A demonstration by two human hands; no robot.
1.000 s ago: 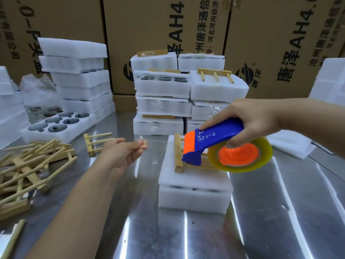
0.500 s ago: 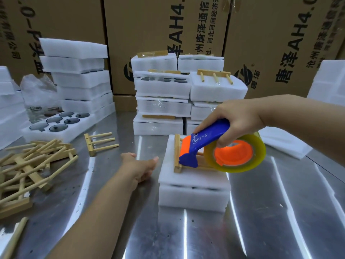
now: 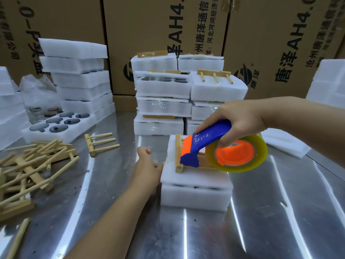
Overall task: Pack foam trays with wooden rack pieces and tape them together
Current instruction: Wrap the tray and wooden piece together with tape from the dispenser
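Centrally on the bench (image 3: 280, 212): two foam trays (image 3: 196, 199) stacked one on the other, with one wooden rack piece (image 3: 178, 156) lying flat on the upper tray, its crossbar toward the left bench edge. Right hand (image 3: 237, 122): grip closed round the blue handle of the tape dispenser (image 3: 209, 139), whose orange-and-blue nose sits low over the rack piece; whether it touches cannot be told. The roll of clear tape (image 3: 242, 165) hangs to the right. Left hand (image 3: 147, 169): grip loose, fingers laid against the left side of the upper tray, holding nothing that can be made out. Left bench edge: a pile of loose rack pieces (image 3: 31, 165), with a single rack piece (image 3: 99, 143) apart from it. Far bench edge: finished bundles (image 3: 162, 101) stacked in two columns. Hazards, as judged: the rack piece lies loose, so a drag of tape could slide or skew it. The upper tray could shift on the lower if the left hand does not brace it. A poorly stuck tape end could lift off the soft foam, and a hard press of the nose could dent it. Markings: cartons (image 3: 149, 25) behind the bench read "AH4", "唐泽" and "唐泽通信", with smaller lines starting "河北河间" and "沧州唐泽". The dispenser handle bears a round white emblem, too small to read.
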